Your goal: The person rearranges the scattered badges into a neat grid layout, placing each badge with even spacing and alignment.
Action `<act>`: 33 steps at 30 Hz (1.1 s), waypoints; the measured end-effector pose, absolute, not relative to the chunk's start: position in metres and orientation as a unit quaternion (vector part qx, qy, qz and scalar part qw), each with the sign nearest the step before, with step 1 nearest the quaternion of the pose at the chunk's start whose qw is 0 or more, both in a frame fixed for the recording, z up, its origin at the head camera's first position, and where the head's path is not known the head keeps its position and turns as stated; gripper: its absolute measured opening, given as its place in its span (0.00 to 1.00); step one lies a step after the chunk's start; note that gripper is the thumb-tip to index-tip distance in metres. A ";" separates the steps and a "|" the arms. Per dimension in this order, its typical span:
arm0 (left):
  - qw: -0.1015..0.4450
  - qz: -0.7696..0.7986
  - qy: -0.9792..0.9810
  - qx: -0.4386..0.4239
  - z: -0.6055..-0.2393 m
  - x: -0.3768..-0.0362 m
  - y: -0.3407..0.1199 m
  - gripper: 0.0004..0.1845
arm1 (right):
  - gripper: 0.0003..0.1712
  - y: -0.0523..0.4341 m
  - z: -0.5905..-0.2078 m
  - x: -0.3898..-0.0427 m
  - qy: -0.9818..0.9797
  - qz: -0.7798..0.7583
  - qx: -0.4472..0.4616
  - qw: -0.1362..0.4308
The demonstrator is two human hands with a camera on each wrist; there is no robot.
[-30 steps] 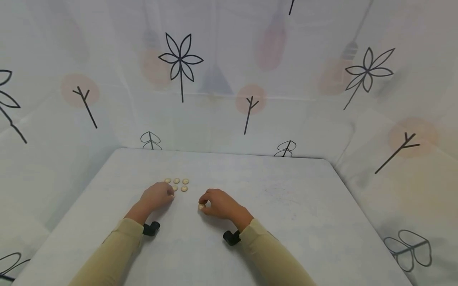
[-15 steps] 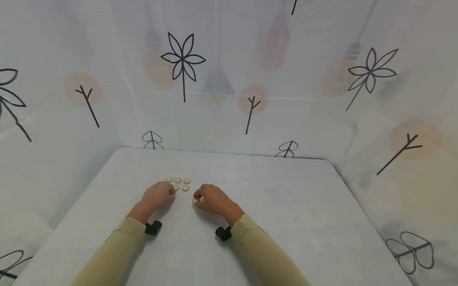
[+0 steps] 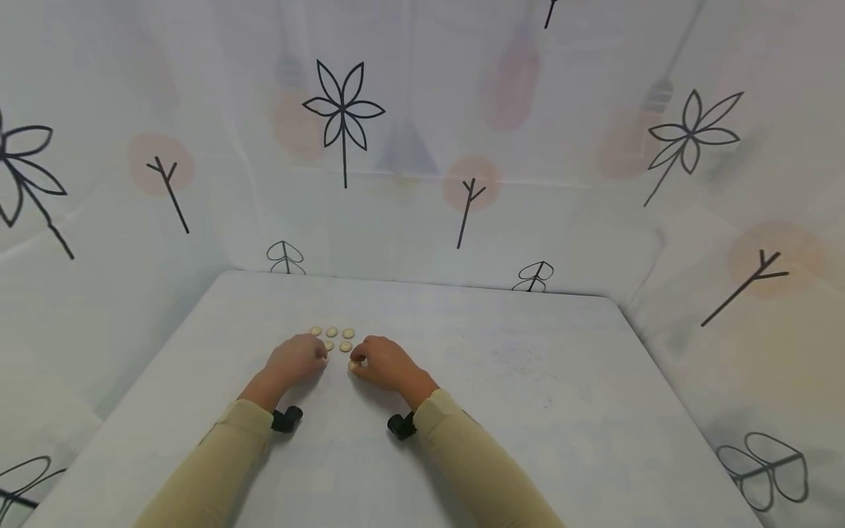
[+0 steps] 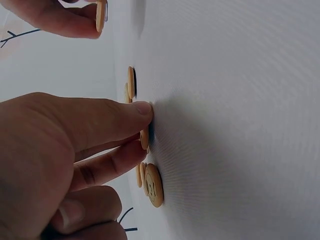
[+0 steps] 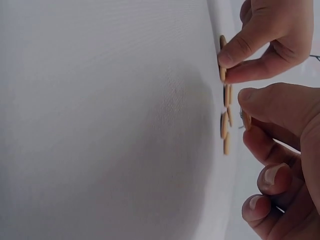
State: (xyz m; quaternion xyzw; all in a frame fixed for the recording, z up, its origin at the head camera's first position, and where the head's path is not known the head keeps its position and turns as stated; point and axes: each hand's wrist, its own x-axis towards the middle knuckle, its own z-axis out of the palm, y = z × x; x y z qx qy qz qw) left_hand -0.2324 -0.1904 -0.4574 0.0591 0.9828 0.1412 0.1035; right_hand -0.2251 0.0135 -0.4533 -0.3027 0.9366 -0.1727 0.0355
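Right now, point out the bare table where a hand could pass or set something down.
Bare: the right half of the table, and the far strip between the buttons and the patterned backdrop. Crowded: the left hand and the right hand, which pinches a button, flank the cluster.

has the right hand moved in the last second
Yes. The right hand, pinching a button, has slid left and away from the person, toward the buttons laid out on the table.

A recording booth: printed cloth backdrop [image 3: 409, 183] around white table [image 3: 528, 381].
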 end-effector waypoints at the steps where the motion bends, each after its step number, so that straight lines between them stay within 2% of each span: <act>1: 0.103 0.142 0.983 0.059 -0.457 -0.232 -0.190 0.09 | 0.14 0.012 -0.453 -0.226 0.938 -0.171 -0.301 0.034; 16: 0.097 0.142 0.983 0.058 -0.458 -0.236 -0.191 0.07 | 0.15 -0.012 -0.459 -0.240 0.951 -0.185 -0.245 0.042; 33: 0.098 0.144 0.983 0.056 -0.455 -0.234 -0.189 0.07 | 0.12 -0.021 -0.468 -0.248 0.951 -0.183 -0.245 0.043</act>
